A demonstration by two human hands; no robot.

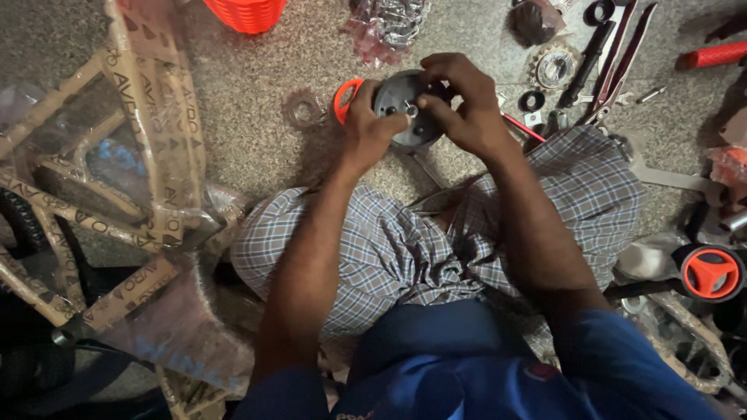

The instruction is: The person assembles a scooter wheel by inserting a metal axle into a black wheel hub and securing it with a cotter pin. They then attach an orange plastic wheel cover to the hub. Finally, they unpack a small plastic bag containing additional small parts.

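Both my hands hold a small black wheel (405, 109) with an orange rim edge (345, 97) above my knees. My left hand (366, 128) grips its left side. My right hand (463, 105) curls over the top and right, its fingertips at a small metal nut or axle end (411, 110) in the hub. I sit on the stone floor in checked cloth and a blue shirt.
A bicycle frame wrapped in brown paper and plastic (140, 155) lies at the left. Tools, a sprocket (554, 68), spanners (615, 70), a red grip (716, 54) and an orange-hubbed small wheel (712, 272) lie at the right. An orange basket (247, 14) stands at the top.
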